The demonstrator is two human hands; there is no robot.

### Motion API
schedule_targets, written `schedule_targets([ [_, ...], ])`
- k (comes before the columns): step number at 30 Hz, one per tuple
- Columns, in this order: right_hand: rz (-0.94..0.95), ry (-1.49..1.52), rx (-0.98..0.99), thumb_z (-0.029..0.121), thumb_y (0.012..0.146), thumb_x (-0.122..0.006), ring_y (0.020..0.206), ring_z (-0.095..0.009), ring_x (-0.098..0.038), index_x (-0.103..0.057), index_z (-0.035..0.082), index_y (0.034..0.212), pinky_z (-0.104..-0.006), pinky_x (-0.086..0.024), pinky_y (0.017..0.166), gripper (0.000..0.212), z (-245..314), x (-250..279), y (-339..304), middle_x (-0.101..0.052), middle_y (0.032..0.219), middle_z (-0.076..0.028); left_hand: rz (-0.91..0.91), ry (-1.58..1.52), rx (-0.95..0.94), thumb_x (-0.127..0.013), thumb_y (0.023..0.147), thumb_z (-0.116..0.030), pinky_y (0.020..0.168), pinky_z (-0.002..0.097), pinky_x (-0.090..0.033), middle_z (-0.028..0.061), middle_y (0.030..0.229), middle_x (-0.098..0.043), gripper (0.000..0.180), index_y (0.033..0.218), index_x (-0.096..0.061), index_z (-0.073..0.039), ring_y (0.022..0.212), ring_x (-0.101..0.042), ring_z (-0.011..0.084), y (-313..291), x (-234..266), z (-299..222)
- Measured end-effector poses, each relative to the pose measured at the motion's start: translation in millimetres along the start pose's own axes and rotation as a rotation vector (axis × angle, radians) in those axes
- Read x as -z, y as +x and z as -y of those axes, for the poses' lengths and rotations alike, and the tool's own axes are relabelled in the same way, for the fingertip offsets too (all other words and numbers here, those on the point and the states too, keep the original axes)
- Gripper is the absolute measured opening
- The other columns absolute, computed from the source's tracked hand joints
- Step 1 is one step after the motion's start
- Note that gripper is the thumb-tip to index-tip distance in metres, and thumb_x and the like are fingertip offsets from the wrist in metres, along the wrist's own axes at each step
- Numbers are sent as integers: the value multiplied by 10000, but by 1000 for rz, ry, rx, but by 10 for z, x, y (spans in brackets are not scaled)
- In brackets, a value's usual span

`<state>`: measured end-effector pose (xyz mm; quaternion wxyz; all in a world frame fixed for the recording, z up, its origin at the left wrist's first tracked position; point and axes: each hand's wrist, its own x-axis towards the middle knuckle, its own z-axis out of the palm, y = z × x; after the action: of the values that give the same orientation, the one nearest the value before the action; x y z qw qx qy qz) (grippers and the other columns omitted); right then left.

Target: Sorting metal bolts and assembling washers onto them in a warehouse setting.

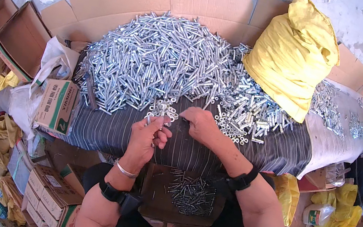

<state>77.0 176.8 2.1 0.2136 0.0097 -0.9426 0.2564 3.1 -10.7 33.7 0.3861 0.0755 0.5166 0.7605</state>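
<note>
A small shiny fastener (167, 121) is pinched between the thumb and forefinger of the left hand (148, 138), whose other fingers are curled in, seemingly so that the piece is kept steady and in plain sight. The right hand (203, 125) is held just beside it, knuckles up, with the fingertips drawn together near the small heap of nuts (161, 108); whether anything is gripped there cannot be told. Both hands are placed at the near edge of the large mound of silver bolts (152, 59), probably so that little reach is needed. The mound is laid on striped cloth (106, 129) and backed by upright cardboard sheets (211, 2), which probably shield the wall from stray pieces. Below, between the knees, an open box (153, 206) is set with loose dark screws (191, 195) inside, apparently within easy reach of both hands.
</note>
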Motion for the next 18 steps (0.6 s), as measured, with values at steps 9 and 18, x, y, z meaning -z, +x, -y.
schedule_targets([
  [9,-311,193,-125,75,777,-618,700,-331,-627,-662,35,899,-409,-507,630,136,112,52,-14,-627,796,-151,-19,12,-13,-555,934,-174,354,175,-337,142,695,-634,236,954,-616,53,441,-485,68,-63,-28,-68],
  [18,-183,-130,-166,156,740,-658,690,-363,-612,-602,40,726,-461,-491,606,129,77,-353,143,-567,743,-160,-50,38,-4,-548,927,-125,332,167,-295,164,738,-642,196,919,-607,62,448,-470,60,-35,-57,-64],
])
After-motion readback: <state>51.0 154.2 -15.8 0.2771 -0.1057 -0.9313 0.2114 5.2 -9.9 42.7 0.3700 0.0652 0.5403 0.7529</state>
